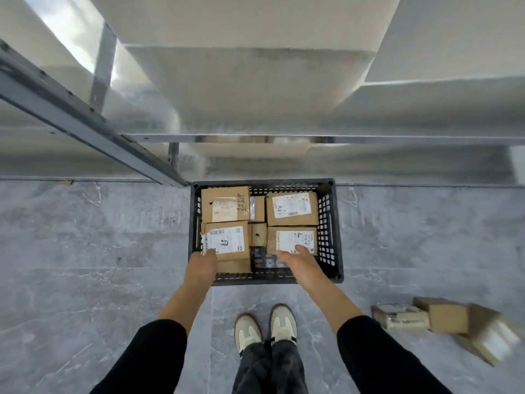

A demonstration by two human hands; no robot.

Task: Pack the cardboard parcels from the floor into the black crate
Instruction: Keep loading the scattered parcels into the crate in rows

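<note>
**Crate nearly full, 3 parcels waiting on the floor**

A grey shelving rack (85, 115) rises beyond both hands, and the black crate (336, 228) is pushed against its foot on the grey stone-patterned floor (85, 237). The crate, a perforated plastic box, sits directly under the hands. It holds 4 larger brown cardboard parcels lying flat with white labels up, in 2 rows that cover most of the base. 2 small boxes (258, 234) are wedged in the gap between the rows.

The right hand (298, 258) lies with straight fingers on the near-right parcel (289, 237), probably pressing it level. The left hand (202, 264) meets the near corner of the near-left parcel (230, 243). Its fingers are hidden, so I cannot tell whether it grips or pushes.

Well off to the right of the right hand, 3 loose parcels (447, 315) lie tumbled and blurred, not yet packed.
</note>
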